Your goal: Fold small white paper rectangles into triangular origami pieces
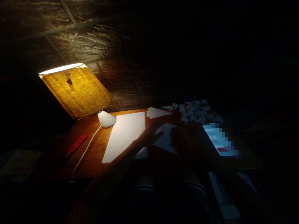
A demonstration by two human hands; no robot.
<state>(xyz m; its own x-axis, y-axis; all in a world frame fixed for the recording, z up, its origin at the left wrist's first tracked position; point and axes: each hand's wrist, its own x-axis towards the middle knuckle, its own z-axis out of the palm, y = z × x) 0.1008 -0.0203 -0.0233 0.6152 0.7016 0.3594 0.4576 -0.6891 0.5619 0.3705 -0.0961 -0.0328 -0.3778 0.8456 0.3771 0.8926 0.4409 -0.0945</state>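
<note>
My left hand [151, 132] is at the left edge of a folded-looking piece of white paper [166, 137], its thumb and fingers apart around the paper's edge. My right hand [181, 138] is a dark shape over the right side of the same paper; its fingers are lost in shadow. Under my left forearm lies a large white sheet [127, 130] on the wooden table [93, 149].
A lit lamp [79, 90] with a white cord stands at the left, beside a red cutter [77, 144]. Paper pieces [160, 112] and many small folded papers [196, 110] lie at the back. A glowing screen [218, 140] is at the right.
</note>
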